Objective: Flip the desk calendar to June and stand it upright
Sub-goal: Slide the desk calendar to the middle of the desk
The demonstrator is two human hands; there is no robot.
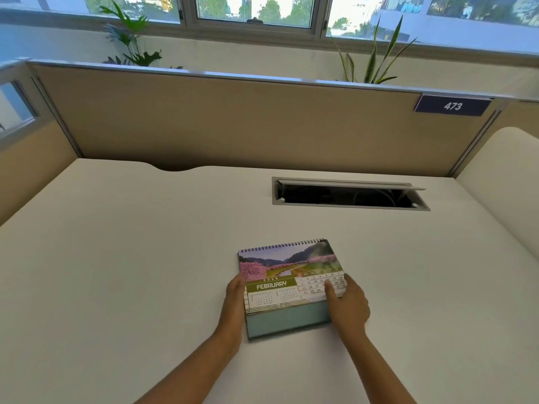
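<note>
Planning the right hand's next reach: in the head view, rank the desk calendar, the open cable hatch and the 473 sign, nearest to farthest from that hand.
1. Desk calendar: touching the right hand, its thumb on the February page.
2. Cable hatch: set in the desk, beyond the hand.
3. 473 sign: on the partition, far right.

White desk [145,258] under my hands. Desk calendar [287,282] lies flat on it between my palms, February page up, spiral edge away from me. Open cable tray [350,195] recessed beyond fingertips.

calendar [287,282]: pink blossoms, olive banner, teal base | desk [145,258]: white
</note>
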